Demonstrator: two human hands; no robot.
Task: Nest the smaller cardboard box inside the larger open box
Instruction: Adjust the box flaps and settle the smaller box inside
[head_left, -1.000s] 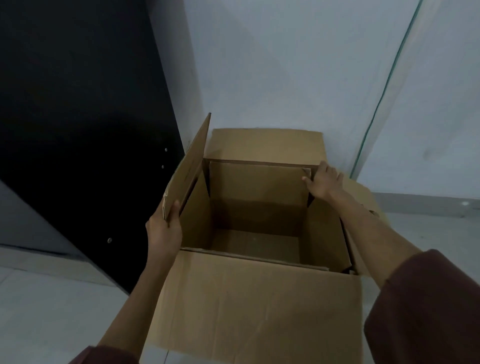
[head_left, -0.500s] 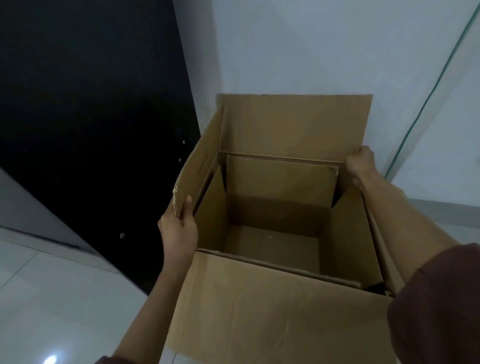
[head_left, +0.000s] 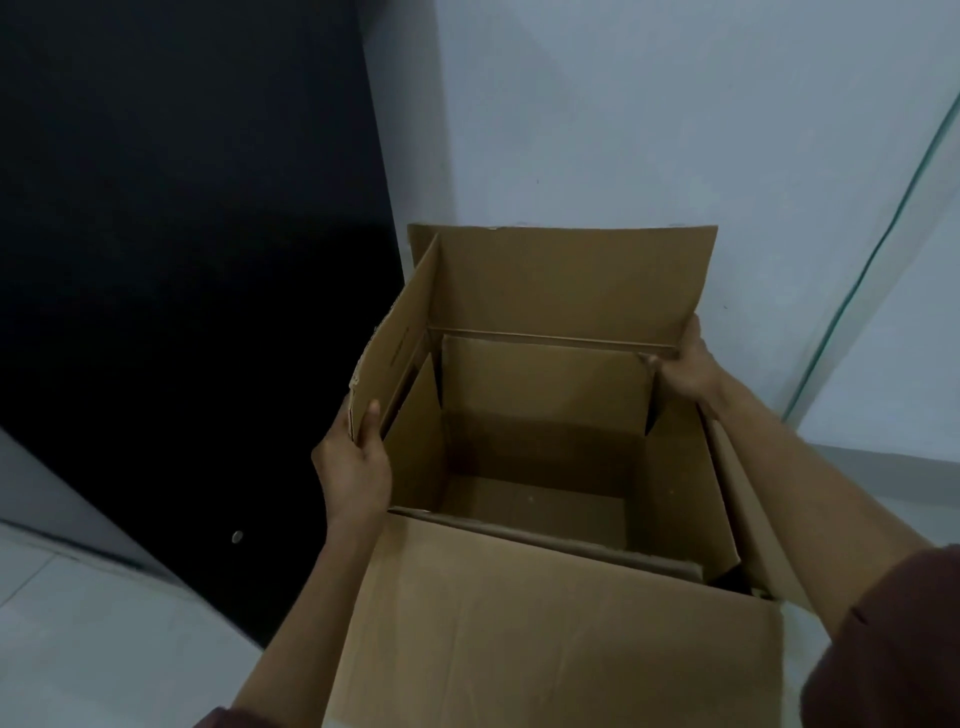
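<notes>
The larger open cardboard box stands on the floor in front of me, its near flap folded out toward me and its far flap upright against the wall. A second set of brown walls, the smaller box, sits inside it, open at the top and empty. My left hand pinches the lower corner of the raised left flap, thumb on the inside. My right hand grips the far right corner of the rim, where the far flap meets the right side. The right flap is mostly hidden under my right forearm.
A black panel stands close on the left of the box. A white wall runs right behind it. A glass pane with a green edge slants at the right. Pale floor tiles lie at the lower left.
The far flap has swung up from lying back to upright. My right hand moved from the inner far wall to the far right corner. My left hand kept its hold on the left flap.
</notes>
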